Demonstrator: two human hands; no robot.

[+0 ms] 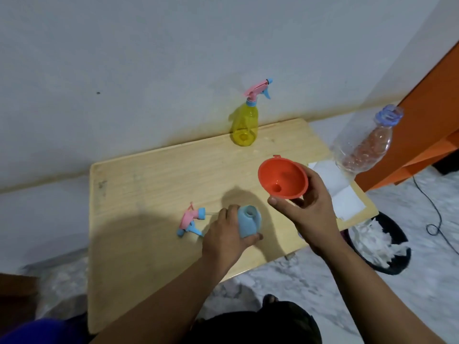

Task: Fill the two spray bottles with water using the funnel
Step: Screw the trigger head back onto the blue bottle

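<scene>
My left hand (pixel 227 235) grips a blue spray bottle (pixel 249 220) that stands on the wooden table (pixel 149 184) with its neck open. Its pink and blue spray head (pixel 191 220) lies on the table just left of that hand. My right hand (pixel 304 211) holds an orange funnel (pixel 282 178) in the air, up and to the right of the blue bottle's neck, mouth facing me. A yellow spray bottle (pixel 244 124) with its pink spray head screwed on stands at the table's far edge by the wall.
A clear plastic water bottle (pixel 365 142) stands at the table's right edge beside white paper (pixel 345 194). A black bin (pixel 380 244) with white scraps sits on the floor to the right, and a cable (pixel 434 209) runs past orange furniture (pixel 427 115).
</scene>
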